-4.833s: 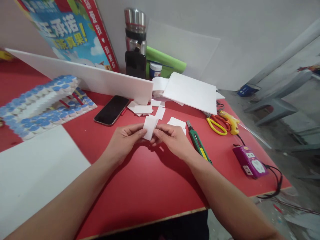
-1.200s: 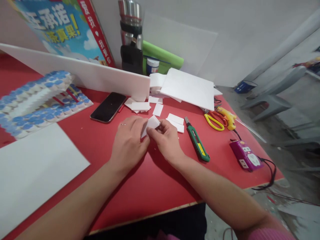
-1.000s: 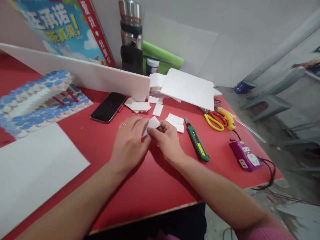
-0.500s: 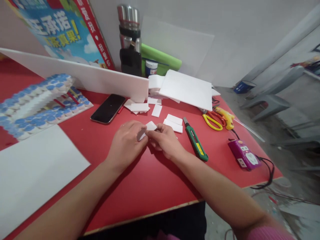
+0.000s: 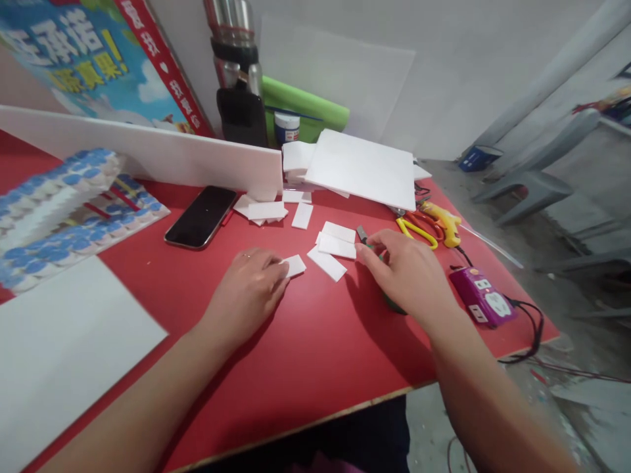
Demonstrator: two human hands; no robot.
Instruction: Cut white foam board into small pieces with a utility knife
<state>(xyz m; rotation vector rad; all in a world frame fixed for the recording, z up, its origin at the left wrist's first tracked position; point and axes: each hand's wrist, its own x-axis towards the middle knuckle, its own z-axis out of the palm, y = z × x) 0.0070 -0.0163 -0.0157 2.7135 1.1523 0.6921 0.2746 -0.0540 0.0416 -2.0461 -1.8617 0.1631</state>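
Note:
My left hand (image 5: 249, 289) rests on the red table with its fingers closed on a small white foam board piece (image 5: 296, 266). To the right, my right hand (image 5: 409, 266) curls over a green utility knife (image 5: 362, 234), thumb on one side and fingers on the other. Most of the knife's body is hidden under the hand; its metal tip and lower end show. Between the hands lies a loose white strip (image 5: 328, 264), beside two overlapping white pieces (image 5: 338, 246).
A black phone (image 5: 201, 217) and more cut pieces (image 5: 266, 210) lie beyond my hands. A white sheet (image 5: 69, 355) covers the left front. Behind are a board stack (image 5: 362, 167) and a flask (image 5: 236, 59). Pliers (image 5: 418, 233), a glue gun (image 5: 446, 223) and a purple power box (image 5: 480, 299) sit right.
My right hand has left the piece near my left hand and moved right onto the utility knife. A white strip now lies beside the two overlapping pieces. The view has shifted slightly.

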